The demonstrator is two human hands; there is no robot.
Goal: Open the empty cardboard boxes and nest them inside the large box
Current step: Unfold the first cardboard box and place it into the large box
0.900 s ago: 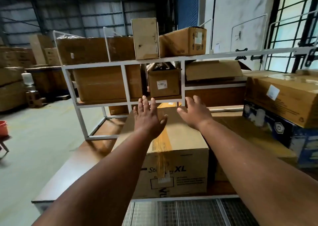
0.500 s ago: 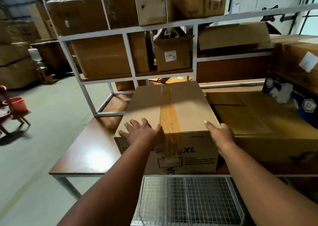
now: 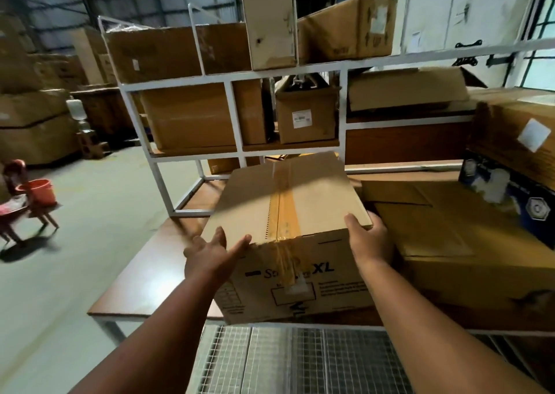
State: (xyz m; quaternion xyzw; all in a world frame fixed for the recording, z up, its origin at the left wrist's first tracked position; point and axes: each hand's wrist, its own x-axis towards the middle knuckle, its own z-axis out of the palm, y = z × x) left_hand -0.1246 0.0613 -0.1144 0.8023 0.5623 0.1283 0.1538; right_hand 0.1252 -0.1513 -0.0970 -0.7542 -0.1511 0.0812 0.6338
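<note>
The taped cardboard box (image 3: pixel 288 234) sits at the centre of the view on the wooden table (image 3: pixel 135 285), its near face printed with "XL" and overhanging the table's near edge. A strip of brown tape (image 3: pixel 283 210) runs along the top seam from 12 o'clock to 6 o'clock and folds down onto the near face, where it is wrinkled. The left hand (image 3: pixel 211 254) is at the box's near left corner, at 7 o'clock from the box centre; its thumb lies along the top front edge and its straight fingers extend along the left side, touching the cardboard. The right hand (image 3: pixel 368 237) is at the near right corner, at 4 o'clock from the box centre; its thumb presses onto the top panel and its fingers wrap round the right side, gripping the corner. The top flaps are closed under the tape. A larger flat brown box (image 3: pixel 450 243) lies on the table just beside the taped box, at 3 o'clock. A white metal shelving frame (image 3: pixel 237 117) stands at 12 o'clock and carries several cardboard boxes on two levels. A wire mesh surface (image 3: pixel 300 360) lies at 6 o'clock, below the table edge. An orange bucket (image 3: pixel 39 191) rests on a small stool at 9 o'clock, well apart from the table.
</note>
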